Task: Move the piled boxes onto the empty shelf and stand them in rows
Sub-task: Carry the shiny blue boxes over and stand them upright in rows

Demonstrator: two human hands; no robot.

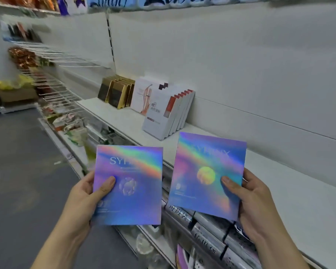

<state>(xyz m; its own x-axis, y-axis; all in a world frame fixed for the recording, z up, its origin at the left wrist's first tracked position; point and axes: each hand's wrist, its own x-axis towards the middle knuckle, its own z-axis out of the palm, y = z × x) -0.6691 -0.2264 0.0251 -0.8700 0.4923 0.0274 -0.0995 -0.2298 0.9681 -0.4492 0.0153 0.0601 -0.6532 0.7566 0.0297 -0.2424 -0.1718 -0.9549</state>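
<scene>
I hold two flat holographic blue-purple boxes in front of the white shelf (279, 177). My left hand (89, 193) grips the left holographic box (132, 191) at its lower left edge, thumb on the front. My right hand (254, 199) grips the right holographic box (204, 183) at its right edge; this box is tilted slightly. Both boxes hover at the shelf's front edge, not resting on it. On the shelf stand a row of white and red boxes (169, 111) and, further left, gold and black boxes (116, 92).
The shelf's white back panel (241, 65) rises behind. A lower shelf holds silver packs (211, 228) under my hands. Wire racks with snack bags (52, 78) run along the left. The grey aisle floor (17, 171) lies to the left.
</scene>
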